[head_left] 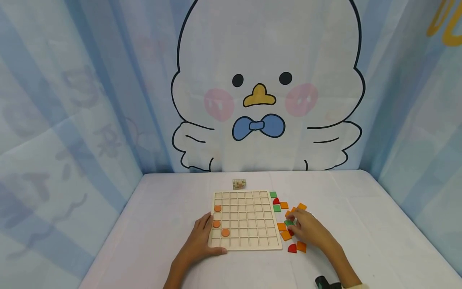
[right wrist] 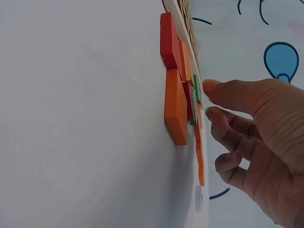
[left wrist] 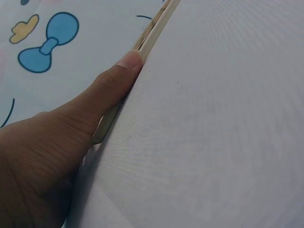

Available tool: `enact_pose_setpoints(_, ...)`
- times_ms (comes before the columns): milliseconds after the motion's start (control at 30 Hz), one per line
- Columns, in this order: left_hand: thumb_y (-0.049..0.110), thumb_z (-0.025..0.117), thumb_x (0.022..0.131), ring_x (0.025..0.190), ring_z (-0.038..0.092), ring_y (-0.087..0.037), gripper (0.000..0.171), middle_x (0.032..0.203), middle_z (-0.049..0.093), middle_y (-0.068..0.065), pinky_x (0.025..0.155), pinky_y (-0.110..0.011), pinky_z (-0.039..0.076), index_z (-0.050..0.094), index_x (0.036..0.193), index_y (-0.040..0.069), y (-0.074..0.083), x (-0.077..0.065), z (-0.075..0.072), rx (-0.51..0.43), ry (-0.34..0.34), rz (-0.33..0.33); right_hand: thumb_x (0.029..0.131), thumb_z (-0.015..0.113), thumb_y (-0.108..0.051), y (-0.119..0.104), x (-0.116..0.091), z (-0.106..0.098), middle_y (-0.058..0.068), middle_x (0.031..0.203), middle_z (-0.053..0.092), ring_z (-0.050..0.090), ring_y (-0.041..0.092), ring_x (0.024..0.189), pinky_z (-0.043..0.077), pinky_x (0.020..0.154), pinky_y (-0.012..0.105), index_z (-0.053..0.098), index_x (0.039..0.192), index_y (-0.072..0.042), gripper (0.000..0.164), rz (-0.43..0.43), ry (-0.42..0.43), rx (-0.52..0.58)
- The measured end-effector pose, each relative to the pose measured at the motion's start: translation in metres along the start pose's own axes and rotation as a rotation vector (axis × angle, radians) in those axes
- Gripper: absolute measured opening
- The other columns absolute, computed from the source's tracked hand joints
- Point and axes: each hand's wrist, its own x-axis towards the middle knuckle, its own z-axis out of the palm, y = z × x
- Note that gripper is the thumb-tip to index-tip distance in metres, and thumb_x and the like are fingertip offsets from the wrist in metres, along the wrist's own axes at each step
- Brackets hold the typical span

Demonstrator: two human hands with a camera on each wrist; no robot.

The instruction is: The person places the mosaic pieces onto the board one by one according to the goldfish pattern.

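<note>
A pale wooden grid board (head_left: 249,231) lies on the table with three round orange pieces (head_left: 225,232) in its left-hand cells. My left hand (head_left: 202,239) holds the board's near left corner, fingers along the left side and thumb against the near edge. In the left wrist view that thumb (left wrist: 111,83) presses the board's rim. Over the loose pieces to the right is my right hand (head_left: 306,226), fingers bent and thumb apart from the index finger, nothing between them. A green piece (head_left: 288,222) lies by its fingertips, and a red piece (head_left: 290,232) is partly hidden under it.
Beside the board's right edge lie several orange squares (head_left: 301,247), red quarter-round pieces (head_left: 292,248) and green pieces (head_left: 273,194). A small patterned block (head_left: 239,184) sits behind the board. A dark object (head_left: 326,283) shows by the right forearm. A printed curtain (head_left: 260,152) stands behind the table.
</note>
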Motion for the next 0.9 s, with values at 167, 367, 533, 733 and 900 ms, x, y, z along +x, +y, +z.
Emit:
enact_pose_setpoints(167, 0.07, 0.077, 0.065, 0.145, 0.024, -0.035, 0.125, 0.161, 0.02, -0.017, 0.113, -0.054, 0.032, 0.024, 0.154, 0.0, 0.0, 0.001, -0.001, 0.002, 0.008, -0.001, 0.086, 0.075, -0.016, 0.004, 0.019, 0.002, 0.0, 0.093, 0.06, 0.05, 0.011, 0.077, 0.053, 0.071, 0.023, 0.067, 0.104, -0.008, 0.021, -0.022, 0.052, -0.004)
enact_pose_setpoints(367, 0.071, 0.077, 0.064, 0.145, 0.024, -0.034, 0.125, 0.161, 0.02, -0.016, 0.115, -0.053, 0.031, 0.023, 0.154, 0.002, -0.002, 0.0, 0.0, 0.005, 0.005, -0.01, 0.088, 0.072, -0.014, 0.011, 0.046, 0.008, 0.003, 0.098, 0.06, 0.049, 0.012, 0.075, 0.049, 0.065, 0.02, 0.068, 0.109, -0.006, 0.022, -0.028, 0.102, 0.022)
enact_pose_setpoints(533, 0.074, 0.074, 0.064, 0.145, 0.025, -0.035, 0.126, 0.16, 0.022, -0.018, 0.115, -0.052, 0.031, 0.025, 0.154, 0.002, -0.001, -0.001, 0.002, 0.032, 0.002, -0.005, 0.09, 0.07, -0.017, 0.018, 0.063, 0.014, 0.006, 0.101, 0.061, 0.05, 0.014, 0.077, 0.05, 0.069, 0.024, 0.069, 0.112, -0.007, 0.024, -0.022, 0.108, 0.025)
enact_pose_setpoints(733, 0.075, 0.073, 0.063, 0.145, 0.025, -0.035, 0.126, 0.16, 0.023, -0.018, 0.115, -0.052, 0.032, 0.026, 0.154, 0.002, -0.001, 0.0, 0.002, 0.041, 0.01, -0.001, 0.092, 0.066, -0.014, 0.022, 0.078, 0.017, 0.008, 0.102, 0.062, 0.051, 0.014, 0.076, 0.051, 0.067, 0.023, 0.07, 0.113, -0.006, 0.023, -0.047, 0.073, 0.061)
enact_pose_setpoints(900, 0.076, 0.073, 0.063, 0.145, 0.025, -0.035, 0.126, 0.16, 0.023, -0.018, 0.115, -0.051, 0.031, 0.026, 0.154, 0.002, -0.002, 0.001, 0.001, 0.046, 0.01, 0.004, 0.09, 0.068, -0.013, 0.026, 0.088, 0.015, 0.008, 0.101, 0.063, 0.049, 0.013, 0.074, 0.046, 0.059, 0.019, 0.072, 0.109, -0.006, 0.02, -0.067, 0.041, 0.088)
